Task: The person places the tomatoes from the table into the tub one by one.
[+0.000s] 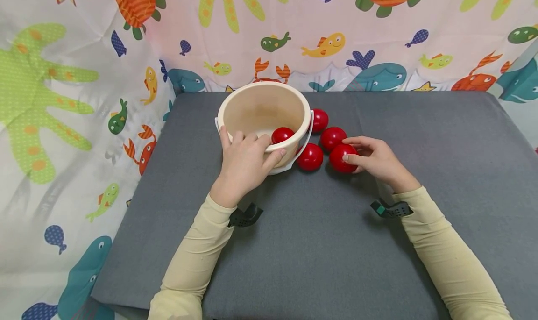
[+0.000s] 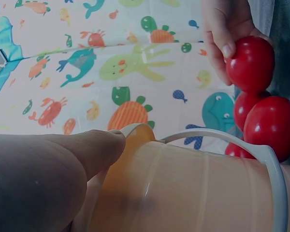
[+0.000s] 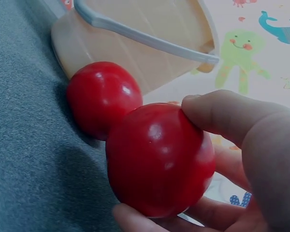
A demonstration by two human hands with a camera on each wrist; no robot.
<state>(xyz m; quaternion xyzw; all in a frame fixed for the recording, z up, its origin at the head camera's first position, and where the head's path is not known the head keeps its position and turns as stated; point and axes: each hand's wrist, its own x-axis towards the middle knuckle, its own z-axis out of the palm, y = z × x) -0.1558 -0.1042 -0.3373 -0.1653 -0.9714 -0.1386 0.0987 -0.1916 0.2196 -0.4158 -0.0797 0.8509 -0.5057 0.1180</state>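
A cream bucket point(image 1: 265, 88) with a white handle point(image 1: 308, 131) stands on the grey table toward the back. My left hand point(image 1: 244, 161) grips its near rim, fingers over the edge and thumb on the outer wall. One red ball point(image 1: 282, 134) lies inside the bucket. To the right of the bucket, my right hand point(image 1: 374, 159) holds another red ball point(image 3: 159, 159) between thumb and fingers. Beside that ball sit more red balls: one nearest the bucket's front point(image 1: 310, 157), one just behind the held ball point(image 1: 333, 138), and one at the back point(image 1: 320, 120).
The grey tabletop point(image 1: 315, 245) spreads around the bucket and balls. A curtain with printed sea animals point(image 1: 239, 53) hangs along the back and left sides of the table. Each wrist wears a dark band point(image 1: 245, 216).
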